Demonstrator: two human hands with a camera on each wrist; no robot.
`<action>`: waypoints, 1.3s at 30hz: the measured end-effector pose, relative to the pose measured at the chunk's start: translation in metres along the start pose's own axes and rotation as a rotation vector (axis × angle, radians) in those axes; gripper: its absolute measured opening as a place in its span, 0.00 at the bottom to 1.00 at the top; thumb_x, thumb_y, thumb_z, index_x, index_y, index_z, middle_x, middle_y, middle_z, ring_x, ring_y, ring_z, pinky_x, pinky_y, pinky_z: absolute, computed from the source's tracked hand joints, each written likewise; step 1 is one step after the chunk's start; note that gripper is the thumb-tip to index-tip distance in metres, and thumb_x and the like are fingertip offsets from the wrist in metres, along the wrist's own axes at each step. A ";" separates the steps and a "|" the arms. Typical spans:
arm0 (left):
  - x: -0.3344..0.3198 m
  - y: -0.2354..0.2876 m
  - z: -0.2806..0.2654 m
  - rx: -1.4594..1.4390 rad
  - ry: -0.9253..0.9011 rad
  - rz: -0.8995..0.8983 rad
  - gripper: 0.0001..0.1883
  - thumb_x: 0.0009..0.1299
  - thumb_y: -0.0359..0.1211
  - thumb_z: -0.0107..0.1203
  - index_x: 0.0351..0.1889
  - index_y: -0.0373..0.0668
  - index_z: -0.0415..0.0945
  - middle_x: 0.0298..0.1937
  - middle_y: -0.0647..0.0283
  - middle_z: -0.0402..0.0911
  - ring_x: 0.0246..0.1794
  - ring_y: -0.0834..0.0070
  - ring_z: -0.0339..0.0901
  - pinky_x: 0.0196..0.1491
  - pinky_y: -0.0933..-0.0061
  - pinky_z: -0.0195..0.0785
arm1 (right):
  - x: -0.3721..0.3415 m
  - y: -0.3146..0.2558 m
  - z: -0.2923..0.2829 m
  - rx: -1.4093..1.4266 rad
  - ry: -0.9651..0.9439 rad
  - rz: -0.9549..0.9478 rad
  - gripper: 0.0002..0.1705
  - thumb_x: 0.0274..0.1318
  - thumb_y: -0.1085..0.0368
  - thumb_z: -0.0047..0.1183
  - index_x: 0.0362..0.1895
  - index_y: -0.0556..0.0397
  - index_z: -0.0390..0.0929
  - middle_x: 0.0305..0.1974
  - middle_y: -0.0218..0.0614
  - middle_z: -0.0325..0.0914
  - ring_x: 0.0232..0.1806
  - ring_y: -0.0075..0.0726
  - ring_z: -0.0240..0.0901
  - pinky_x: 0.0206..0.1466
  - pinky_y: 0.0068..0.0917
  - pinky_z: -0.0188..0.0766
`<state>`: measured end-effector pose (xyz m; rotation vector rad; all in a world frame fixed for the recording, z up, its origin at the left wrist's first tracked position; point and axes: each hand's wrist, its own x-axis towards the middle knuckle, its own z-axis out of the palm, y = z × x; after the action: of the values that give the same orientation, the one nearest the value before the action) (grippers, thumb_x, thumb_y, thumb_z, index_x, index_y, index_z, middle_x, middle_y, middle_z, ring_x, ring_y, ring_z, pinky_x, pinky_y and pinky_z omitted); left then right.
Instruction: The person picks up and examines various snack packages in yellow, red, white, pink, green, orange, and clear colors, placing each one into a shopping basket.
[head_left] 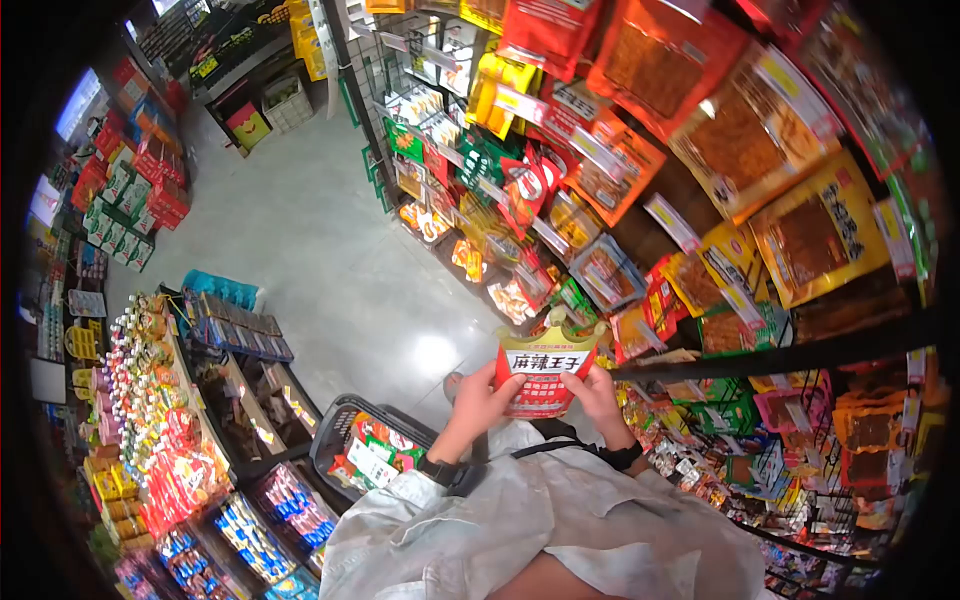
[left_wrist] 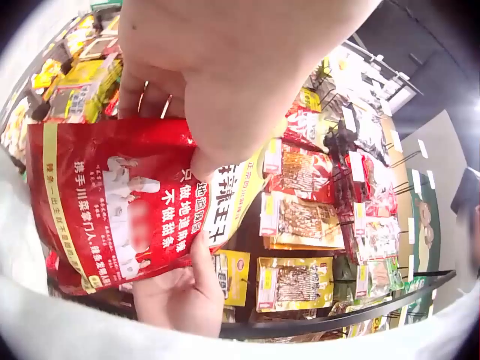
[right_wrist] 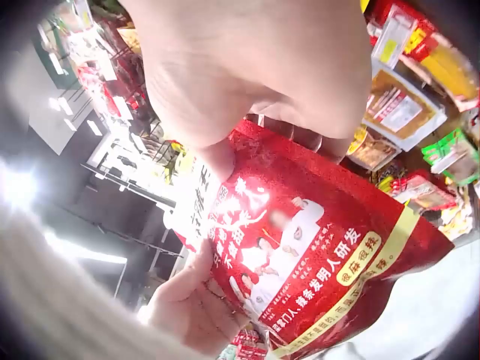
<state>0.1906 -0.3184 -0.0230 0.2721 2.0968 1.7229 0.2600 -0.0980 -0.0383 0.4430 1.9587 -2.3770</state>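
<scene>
Your left hand [head_left: 487,400] and right hand [head_left: 598,398] both grip the red packet [head_left: 545,368], thumbs on its front, held before your body. A black basket [head_left: 330,425] with packets inside sits beside your left forearm. The black rail [head_left: 730,366] and hanging snack packets [head_left: 812,240] crowd your right; wrapped goods [head_left: 248,540] fill low bins on your left.

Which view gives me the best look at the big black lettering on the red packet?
The head view: the black lettering on the red packet faces the camera, unobstructed. The left wrist view shows it sideways, partly covered; the right wrist view, slanted and washed out.
</scene>
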 end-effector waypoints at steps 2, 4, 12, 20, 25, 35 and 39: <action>0.012 -0.005 -0.036 0.049 0.042 0.033 0.18 0.67 0.38 0.62 0.50 0.38 0.79 0.37 0.57 0.86 0.36 0.75 0.82 0.42 0.72 0.74 | 0.028 -0.009 0.027 -0.005 -0.075 0.013 0.18 0.63 0.69 0.56 0.55 0.61 0.73 0.51 0.35 0.78 0.51 0.24 0.74 0.56 0.26 0.71; 0.017 0.000 -0.066 -0.022 0.040 -0.021 0.17 0.68 0.38 0.61 0.50 0.38 0.78 0.38 0.58 0.85 0.38 0.77 0.81 0.43 0.72 0.74 | 0.055 -0.012 0.052 -0.019 -0.141 0.023 0.16 0.62 0.69 0.56 0.54 0.61 0.75 0.49 0.35 0.80 0.49 0.24 0.75 0.54 0.25 0.72; 0.054 -0.005 -0.120 -0.174 0.103 -0.121 0.16 0.73 0.38 0.56 0.50 0.37 0.73 0.41 0.59 0.83 0.39 0.78 0.78 0.45 0.73 0.71 | 0.142 -0.048 0.116 0.083 -0.093 -0.001 0.15 0.65 0.69 0.53 0.53 0.61 0.76 0.50 0.34 0.81 0.49 0.23 0.76 0.55 0.25 0.71; 0.138 -0.008 -0.172 -0.155 0.213 -0.064 0.15 0.74 0.38 0.54 0.50 0.37 0.71 0.42 0.54 0.83 0.43 0.74 0.80 0.46 0.70 0.72 | 0.275 -0.064 0.164 0.168 -0.167 0.048 0.15 0.66 0.69 0.50 0.55 0.60 0.73 0.51 0.35 0.79 0.50 0.23 0.75 0.56 0.25 0.70; 0.202 -0.006 -0.229 -0.048 0.349 -0.166 0.15 0.73 0.38 0.54 0.48 0.36 0.71 0.41 0.53 0.84 0.42 0.74 0.81 0.44 0.68 0.73 | 0.385 -0.055 0.210 0.216 -0.233 0.137 0.18 0.65 0.70 0.51 0.58 0.60 0.71 0.51 0.35 0.79 0.50 0.23 0.75 0.56 0.26 0.71; 0.307 0.008 -0.282 -0.171 0.457 -0.188 0.14 0.75 0.36 0.52 0.52 0.37 0.69 0.47 0.58 0.82 0.46 0.78 0.77 0.49 0.73 0.69 | 0.512 -0.125 0.260 0.196 -0.353 -0.008 0.19 0.62 0.76 0.48 0.57 0.60 0.70 0.51 0.36 0.79 0.51 0.25 0.76 0.55 0.25 0.71; 0.343 0.002 -0.295 -0.266 0.329 -0.188 0.14 0.76 0.36 0.49 0.53 0.36 0.68 0.46 0.57 0.81 0.46 0.77 0.77 0.50 0.73 0.70 | 0.522 -0.119 0.233 0.048 -0.329 0.083 0.19 0.63 0.73 0.50 0.58 0.60 0.71 0.49 0.34 0.79 0.50 0.24 0.75 0.55 0.24 0.71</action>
<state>-0.2442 -0.4432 -0.0411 -0.2963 1.9945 2.0061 -0.3105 -0.2170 -0.0091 0.1199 1.7098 -2.2760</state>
